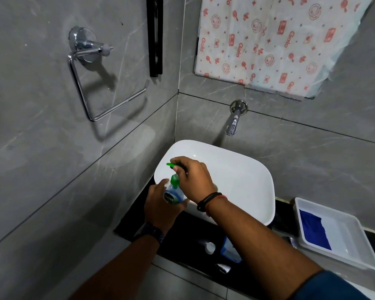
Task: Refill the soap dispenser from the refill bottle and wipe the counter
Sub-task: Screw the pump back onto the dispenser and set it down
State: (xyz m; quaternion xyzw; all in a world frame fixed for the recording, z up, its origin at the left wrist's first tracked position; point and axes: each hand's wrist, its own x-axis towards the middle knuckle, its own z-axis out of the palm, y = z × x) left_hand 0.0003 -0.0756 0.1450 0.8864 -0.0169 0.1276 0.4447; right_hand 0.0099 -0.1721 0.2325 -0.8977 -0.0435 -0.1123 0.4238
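Observation:
The soap dispenser [171, 195] is a clear bottle with a Dettol label and a green collar, standing at the left rim of the white basin. My left hand [160, 204] wraps around its body. My right hand [195, 180] pinches the green pump head [171, 165] above the neck. The refill bottle [231, 250] with a blue label stands on the black counter [182, 241], partly hidden under my right forearm. A small white cap [210, 247] lies beside it. A blue cloth [314, 231] lies in a white tray.
The white basin [236, 176] sits on the counter below a chrome wall tap [233, 124]. The white tray [342, 245] rests at the right. A chrome towel ring [95, 83] hangs on the left grey wall. A patterned sheet [268, 40] covers the upper wall.

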